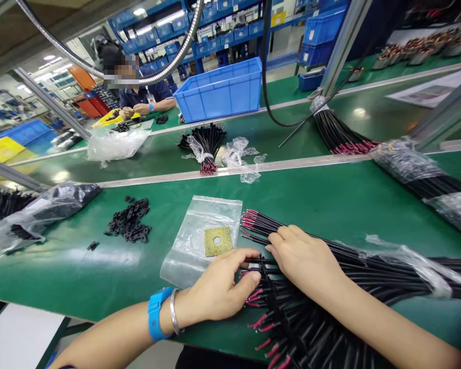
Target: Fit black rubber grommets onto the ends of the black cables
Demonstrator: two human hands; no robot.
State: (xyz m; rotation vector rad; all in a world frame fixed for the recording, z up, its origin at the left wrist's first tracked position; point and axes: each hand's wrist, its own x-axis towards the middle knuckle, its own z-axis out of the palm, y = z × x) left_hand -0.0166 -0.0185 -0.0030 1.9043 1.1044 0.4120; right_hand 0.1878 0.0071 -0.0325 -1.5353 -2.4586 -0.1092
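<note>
In the head view a large bundle of black cables (372, 266) with red and dark wire ends spreads over the right of the bench. At the near edge of the bundle, my left hand (226, 284) has its thumb and index finger curled around a black cable end. My right hand (307, 256) lies over the bundle, its fingers bent onto a black cable; its fingertips are partly hidden. Small black clips (278, 302) sit in a row along the nearer cables. A yellowish square sponge (211, 245) with a central hole rests on a clear zip bag (184, 246) beside my left hand.
A pile of small black parts (130, 220) lies left, near a plastic-wrapped cable bundle (57, 207). More cables (206, 146) lie beyond the metal rail (292, 165). A blue crate (223, 92) stands behind, and a co-worker (138, 92) sits opposite. Metal tubing (188, 41) hangs overhead.
</note>
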